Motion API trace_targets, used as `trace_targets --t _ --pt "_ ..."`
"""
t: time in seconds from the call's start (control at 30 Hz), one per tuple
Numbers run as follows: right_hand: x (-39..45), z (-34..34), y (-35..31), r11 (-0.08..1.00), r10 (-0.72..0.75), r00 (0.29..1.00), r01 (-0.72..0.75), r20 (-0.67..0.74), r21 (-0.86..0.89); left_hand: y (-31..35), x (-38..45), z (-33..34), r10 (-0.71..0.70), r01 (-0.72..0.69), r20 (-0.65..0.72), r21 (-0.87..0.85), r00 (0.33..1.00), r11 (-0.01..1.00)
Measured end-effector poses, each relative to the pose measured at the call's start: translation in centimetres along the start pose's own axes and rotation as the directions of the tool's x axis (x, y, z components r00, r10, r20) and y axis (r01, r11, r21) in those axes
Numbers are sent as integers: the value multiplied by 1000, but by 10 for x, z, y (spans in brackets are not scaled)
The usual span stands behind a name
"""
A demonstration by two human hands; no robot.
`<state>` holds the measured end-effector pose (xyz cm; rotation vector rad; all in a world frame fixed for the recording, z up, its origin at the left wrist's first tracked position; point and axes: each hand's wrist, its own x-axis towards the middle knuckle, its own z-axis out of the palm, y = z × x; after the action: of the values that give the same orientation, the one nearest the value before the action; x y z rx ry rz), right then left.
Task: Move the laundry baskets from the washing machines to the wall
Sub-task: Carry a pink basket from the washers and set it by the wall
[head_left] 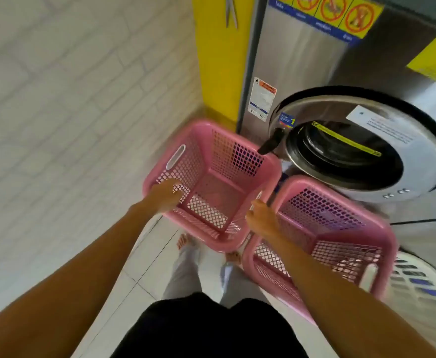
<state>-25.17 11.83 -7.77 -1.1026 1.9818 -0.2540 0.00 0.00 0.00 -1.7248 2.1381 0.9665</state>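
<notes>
Two pink plastic lattice laundry baskets were held side by side above the pale tiled floor (139, 277), close in front of a stainless steel washing machine (302, 63). At the far left stood a white brick-patterned wall (64, 94), and between it and the machine ran a yellow vertical panel (219, 60).

Left pink basket (213, 182) hung nearest the wall, empty, its mesh sides and oval handle slot in plain sight. The person's left hand (166, 193) was clenched over its near-left rim, fingers curled inside the basket.

Below the baskets, the person's bare feet and light trousers showed on the floor.

The right hand (262, 218) gripped the rim of the right pink basket (322, 241), at the edge where the two baskets met; whether it also touched the left basket's rim could not be told. That basket was tilted and empty too.

Behind it sat the machine's round door (361, 143), with a black handle and a yellow strip across the glass. At the far right edge, part of a white slotted basket (418, 282) was visible, blurred.
</notes>
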Motion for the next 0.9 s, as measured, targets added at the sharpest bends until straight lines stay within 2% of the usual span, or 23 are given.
trace_targets --t 0.1,0.17,0.37,0.5,0.6,0.67,0.77,0.83,0.9 --pt "4 12 -2 992 111 993 -110 -33 55 -16 25 -2 11 -17 55 101 998 995" --pt "9 23 -3 983 180 982 -177 -50 49 -27 46 -7 5 -12 73 101 997 995" --pt "33 42 -7 912 405 908 -392 -111 120 -65 115 -17 -1 2 45 -19 999 1000" --pt "48 55 -16 892 442 868 -398 -227 214 -77 162 -14 38 -37 41 -18 998 999" --pt "56 61 -15 875 480 828 -428 -292 225 -82 186 -9 -10 8 78 28 997 1000" --pt "62 61 -12 895 446 825 -406 -347 185 -84 195 -5 -22 20 32 83 999 996" --pt "71 60 -6 926 374 797 -349 -475 144 -88 201 4 34 -33 -4 79 999 996" --pt "76 58 -1 924 370 808 -373 -458 88 -94 202 7 3 -4 22 63 1000 998" --pt "79 53 5 911 401 858 -410 -322 42 -101 205 8 -19 15 26 121 999 992"
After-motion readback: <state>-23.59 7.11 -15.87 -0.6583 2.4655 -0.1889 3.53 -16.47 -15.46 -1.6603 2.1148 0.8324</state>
